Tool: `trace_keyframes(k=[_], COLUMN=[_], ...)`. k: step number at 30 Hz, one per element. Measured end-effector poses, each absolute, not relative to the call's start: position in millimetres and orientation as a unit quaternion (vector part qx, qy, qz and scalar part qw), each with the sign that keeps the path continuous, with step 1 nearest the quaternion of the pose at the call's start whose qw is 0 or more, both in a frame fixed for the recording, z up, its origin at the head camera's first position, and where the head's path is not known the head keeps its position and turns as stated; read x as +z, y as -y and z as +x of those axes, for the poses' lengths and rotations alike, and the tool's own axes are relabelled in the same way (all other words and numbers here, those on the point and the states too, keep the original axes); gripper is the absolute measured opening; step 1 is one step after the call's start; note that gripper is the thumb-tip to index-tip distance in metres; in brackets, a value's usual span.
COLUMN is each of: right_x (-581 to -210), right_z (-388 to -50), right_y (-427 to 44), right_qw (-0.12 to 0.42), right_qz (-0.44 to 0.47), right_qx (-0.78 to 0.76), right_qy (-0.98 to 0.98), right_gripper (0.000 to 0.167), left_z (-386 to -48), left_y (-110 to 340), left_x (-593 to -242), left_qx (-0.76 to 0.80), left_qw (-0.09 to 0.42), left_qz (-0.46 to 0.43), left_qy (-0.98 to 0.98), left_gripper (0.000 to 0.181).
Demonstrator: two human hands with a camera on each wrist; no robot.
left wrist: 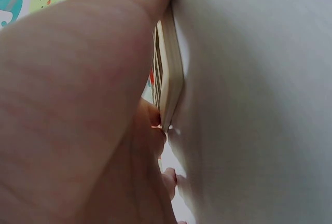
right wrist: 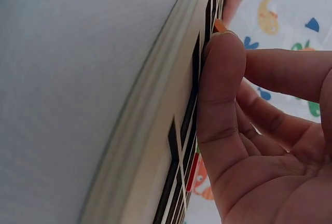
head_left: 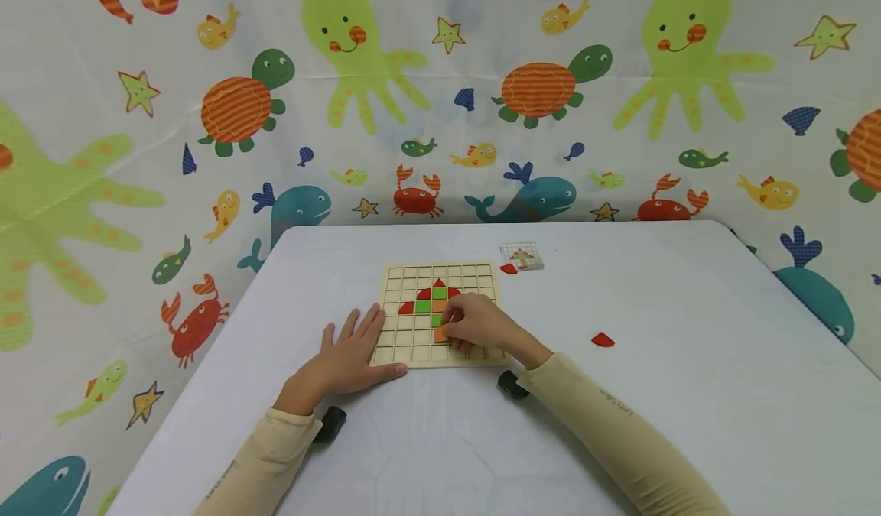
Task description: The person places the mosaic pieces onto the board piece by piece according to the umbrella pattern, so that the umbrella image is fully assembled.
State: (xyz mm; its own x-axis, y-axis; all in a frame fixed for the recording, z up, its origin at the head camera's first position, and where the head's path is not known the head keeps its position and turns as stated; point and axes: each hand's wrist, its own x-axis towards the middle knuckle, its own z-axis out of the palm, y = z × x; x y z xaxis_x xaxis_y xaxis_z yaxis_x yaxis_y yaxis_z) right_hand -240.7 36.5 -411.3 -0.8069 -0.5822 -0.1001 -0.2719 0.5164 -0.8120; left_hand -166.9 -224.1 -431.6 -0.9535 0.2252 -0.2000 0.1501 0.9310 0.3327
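Observation:
A wooden grid board [head_left: 406, 354] lies on the table. Its middle cells hold green square tiles [head_left: 423, 306], an orange square, a red triangle [head_left: 439, 283] and red rounded pieces [head_left: 407, 308]. My right hand [head_left: 482, 321] is over the board's right half, pinching an orange square tile [head_left: 440, 335] with thumb and forefinger. That tile is at a cell below a green one. In the right wrist view, its orange edge [right wrist: 220, 25] shows beyond the thumb tip. My left hand [head_left: 347, 355] rests with spread fingers against the board's left edge, thumb at the near left corner.
A pattern card [head_left: 530, 260] lies past the board's far right corner, a red rounded piece [head_left: 508, 269] against its near edge. Another red rounded piece [head_left: 603, 339] is on the table to the right. Behind the white table [head_left: 654, 271] hangs a sea-animal curtain [head_left: 440, 118].

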Motion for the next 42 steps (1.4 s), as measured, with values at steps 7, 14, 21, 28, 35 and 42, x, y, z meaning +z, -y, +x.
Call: trace_keyframes(k=[7,14,21,28,35,42], right_x=[-412.2,-412.6,-412.1,-411.7,-405.6,-390.9], right_z=[-240.1,-240.2,-242.3,-242.7,-242.2,-235.9], right_y=[-36.2,-37.3,-37.7,-39.6,-46.2,-70.8], right_qw=[0.181,0.188,0.194,0.197,0.201,0.161], right_qz=[-0.259,-0.259,-0.258,-0.266,-0.304,-0.311], right_qx=[-0.422,-0.430,-0.437,-0.436,-0.435,-0.416], right_qy=[-0.850,-0.844,-0.840,-0.837,-0.823,-0.839], right_gripper=[0.006,0.010,0.014,0.016,0.018,0.022], left_z=[-165.9,-166.9,-166.8,-167.0,-166.8,-166.8], left_y=[223.8,224.2,224.6,224.0,223.3,221.3], left_x=[-430.5,-430.6,-431.4,-431.0,-434.0,-430.2], left_qx=[0.161,0.159,0.160,0.159,0.159,0.160], left_qw=[0.119,0.120,0.116,0.119,0.119,0.120], left_qz=[0.096,0.095,0.097,0.098,0.097,0.095], left_qy=[-0.975,-0.975,-0.976,-0.975,-0.975,-0.975], left_gripper=[0.115,0.116,0.115,0.116,0.116,0.116])
